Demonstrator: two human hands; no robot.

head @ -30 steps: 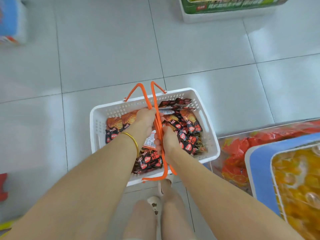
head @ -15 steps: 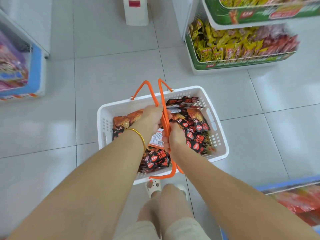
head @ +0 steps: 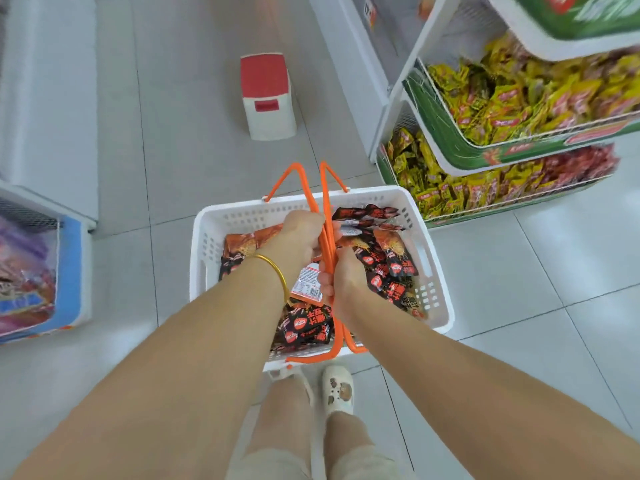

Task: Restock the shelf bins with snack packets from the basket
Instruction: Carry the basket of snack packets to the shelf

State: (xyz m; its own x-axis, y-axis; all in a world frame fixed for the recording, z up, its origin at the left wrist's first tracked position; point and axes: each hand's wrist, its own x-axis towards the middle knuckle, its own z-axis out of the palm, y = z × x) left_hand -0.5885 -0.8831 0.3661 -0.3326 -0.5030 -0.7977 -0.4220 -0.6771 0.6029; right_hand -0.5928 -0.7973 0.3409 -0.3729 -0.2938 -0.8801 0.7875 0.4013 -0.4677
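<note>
A white plastic basket (head: 434, 271) hangs in front of me above the tiled floor, filled with several black-and-red and orange snack packets (head: 391, 261). Its two orange handles (head: 325, 188) are drawn together over the middle. My left hand (head: 298, 242), with a gold bangle on the wrist, grips the handles from the left. My right hand (head: 346, 280) grips them just below, from the right. The tiered shelf bins (head: 446, 136) stand at the upper right, holding yellow and red packets (head: 502, 98).
A small red-topped white stool (head: 266, 98) stands on the floor ahead of the basket. A white and blue display unit (head: 69, 271) with purple packs lines the left side. My feet in pale sandals (head: 337, 389) show under the basket.
I have walked forward carrying the basket. The stool and the green-fronted shelf bins have come closer and larger at the upper right; the blue bin of yellow goods at lower right has left view.
</note>
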